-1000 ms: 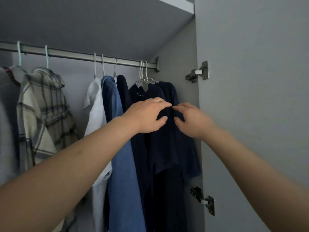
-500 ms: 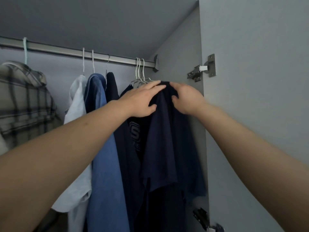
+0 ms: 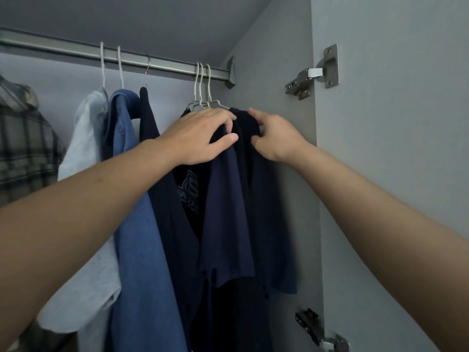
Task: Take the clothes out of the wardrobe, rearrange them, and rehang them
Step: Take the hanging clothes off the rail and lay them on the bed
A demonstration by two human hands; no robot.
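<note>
Several garments hang from a metal rail inside the wardrobe. At the right end hang dark navy shirts on white hangers. My left hand grips the shoulder of a navy shirt, thumb and fingers pinching the cloth just below the hangers. My right hand pinches the same shirt's other shoulder, close to the wardrobe's side wall. A navy shirt with a printed logo hangs just left of it, partly hidden by my left forearm.
Further left hang a dark garment, a blue denim shirt, a pale shirt and a plaid shirt. The open door with two hinges stands close on the right.
Both hands rose from the shirt's chest to its shoulders at the hangers and took hold of the cloth. The view moved closer and to the right.
</note>
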